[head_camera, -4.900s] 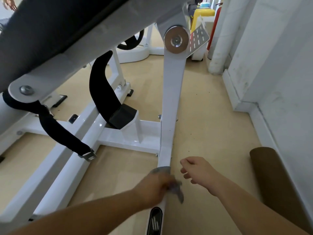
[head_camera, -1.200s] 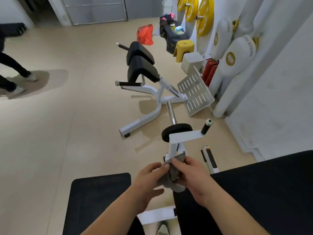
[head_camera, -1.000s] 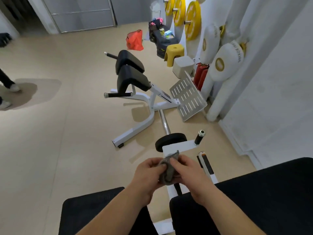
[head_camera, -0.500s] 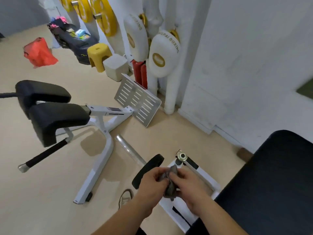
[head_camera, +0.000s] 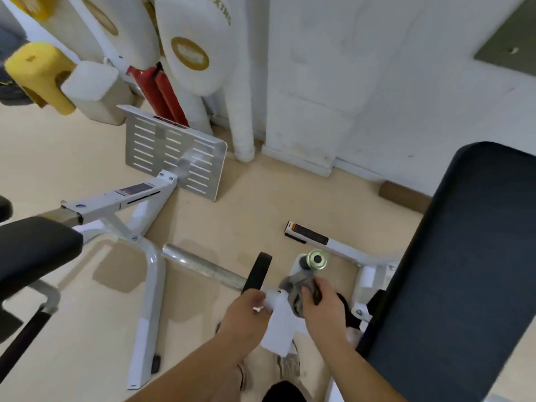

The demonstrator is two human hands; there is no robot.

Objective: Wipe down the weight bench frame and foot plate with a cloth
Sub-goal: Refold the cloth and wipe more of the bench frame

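Markings first. The white boxing pad (head_camera: pixel 200 39) against the wall shows the letters "XING" near its top (the start of the word is cut off at the picture's edge). Its gold oval emblem is too blurred to read. A dark-and-red sticker (head_camera: pixel 136 188) sits on the white beam of the neighbouring bench, text illegible. An orange-and-black label (head_camera: pixel 307 235) covers the end of a white floor leg, no readable wording.

Cloth (head_camera: pixel 298 285): grey, crumpled, bunched into a wad. Your right hand (head_camera: pixel 322 310) has its fingers curled over the cloth and presses it onto the white frame (head_camera: pixel 278 326), just below the metal-ringed knob (head_camera: pixel 317 259). Your left hand (head_camera: pixel 246 313) is at the frame's left side, fingers curled by the end of a white tube. It is motion-blurred, so can't tell whether it grips or only touches.

Frame finish: white paint, w/ a chrome bar (head_camera: pixel 203 266) and a black disc (head_camera: pixel 259 271) to its left. The black seat pad (head_camera: pixel 464 271) fills the right side.

Foot plate (head_camera: pixel 185 134): grey slotted metal, tilted, lower edge on the floor (head_camera: pixel 232 221) by the wall, well apart from the cloth.
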